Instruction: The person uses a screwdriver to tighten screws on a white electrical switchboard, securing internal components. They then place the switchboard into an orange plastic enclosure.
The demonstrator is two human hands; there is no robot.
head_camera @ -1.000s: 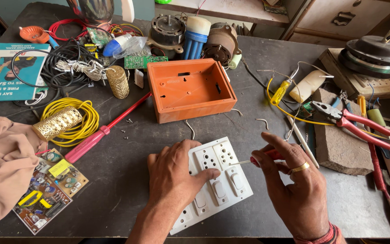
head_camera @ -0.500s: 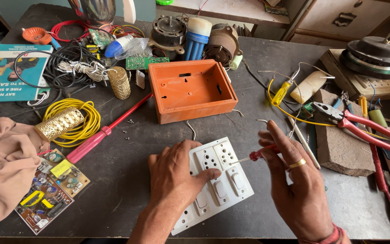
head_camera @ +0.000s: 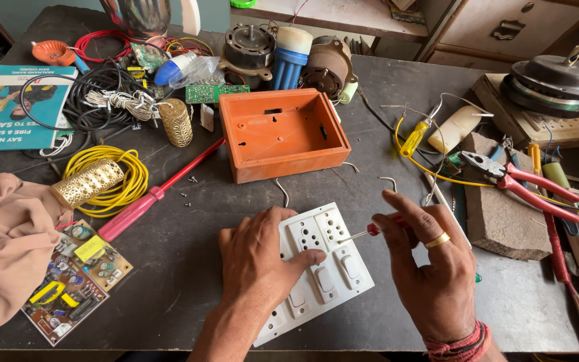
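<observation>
**A:** Switch plate [head_camera: 326,268] first: where is it, and what are the fingers doing?

**B:** The white switch plate lies flat near the front edge of the dark table [head_camera: 182,268], tilted, its far corner toward the orange box [head_camera: 283,131]. The left hand [head_camera: 259,265] is spread flat over its left half, fingers slightly apart, the thumb pressing by a socket. The right hand [head_camera: 430,268] has fingers curled narrow, pinching a small red-handled screwdriver [head_camera: 366,231] whose thin shaft points left, tip on the plate's upper face.

**A:** And the room around the hands?

**B:** Left of the left hand is a bare stretch of table, running to a circuit board [head_camera: 68,281] and a pink cloth [head_camera: 1,248] at the left edge. Beyond the plate, bent wire hooks [head_camera: 283,191] lie between it and the orange box, which sits open side up. A long pink screwdriver [head_camera: 155,194] slants from the box's near left corner toward the circuit board, with small screws beside it.

**A:** The right side?

**B:** Tighter. A brick-like block [head_camera: 504,208] sits just right of the right hand, red pliers [head_camera: 524,181] resting on its far end. A yellow-handled screwdriver [head_camera: 413,137] lies farther off. Near right, the table shows open surface up to its front edge.

**A:** Farther back?

**B:** Crowded: yellow wire coil [head_camera: 115,177], black cable [head_camera: 95,100], motors [head_camera: 249,50] along the far edge.
</observation>
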